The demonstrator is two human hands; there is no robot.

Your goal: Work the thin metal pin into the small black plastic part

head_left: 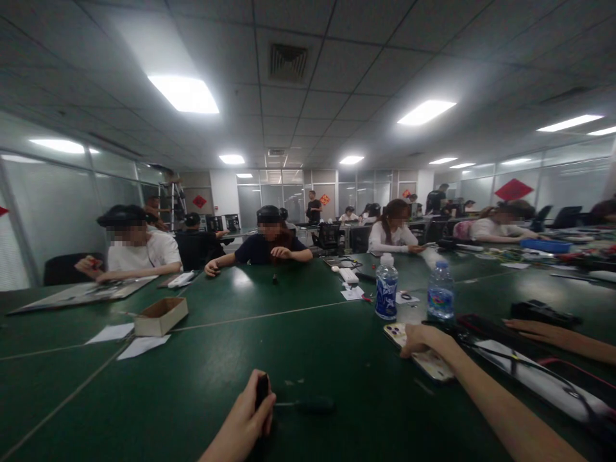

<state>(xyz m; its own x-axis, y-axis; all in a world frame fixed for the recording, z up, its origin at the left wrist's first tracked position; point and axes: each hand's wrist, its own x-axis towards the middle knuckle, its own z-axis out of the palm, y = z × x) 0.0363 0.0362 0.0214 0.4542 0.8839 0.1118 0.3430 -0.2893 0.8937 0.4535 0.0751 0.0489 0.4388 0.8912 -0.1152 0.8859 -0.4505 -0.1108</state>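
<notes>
My left hand (250, 410) is closed around a slim black object (262, 387), whose kind I cannot make out. Just right of it a screwdriver (315, 405) with a dark handle lies on the green table, its shaft pointing at my fingers. My right hand (428, 340) is over a smartphone (436, 367), fingers curled at its edge; the phone's camera lenses face up at its far left corner. Behind this hand stand a bottle with a blue-and-white label (386, 292) and a clear water bottle (441, 295) with a blue cap.
An open cardboard box (161, 317) sits on papers at left. A white power strip (539, 372) and black cables lie at right, beside a co-worker's hand (539, 330) and a black device (543, 313). Several people sit across the green table (192, 378). A blue tray (545, 246) is farther right.
</notes>
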